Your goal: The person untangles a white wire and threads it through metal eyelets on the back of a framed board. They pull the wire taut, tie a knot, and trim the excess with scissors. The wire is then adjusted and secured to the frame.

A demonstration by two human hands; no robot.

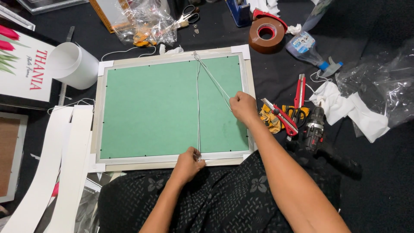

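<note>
A picture frame (172,163) lies face down in front of me, its green backing board (151,108) up and white corner protectors on its corners. A thin white string (198,103) runs from the top edge's middle down to the bottom edge. My left hand (188,163) pinches the string at the frame's bottom edge. My right hand (243,106) holds a second stretch of the string pulled out toward the frame's right side.
A white roll (75,64) lies at the frame's upper left, white strips (56,164) at its left. Right of the frame are a red cutter (282,117), pliers (299,92), a drill (317,133), brown tape (266,35), a spray bottle (308,47), crumpled paper and plastic.
</note>
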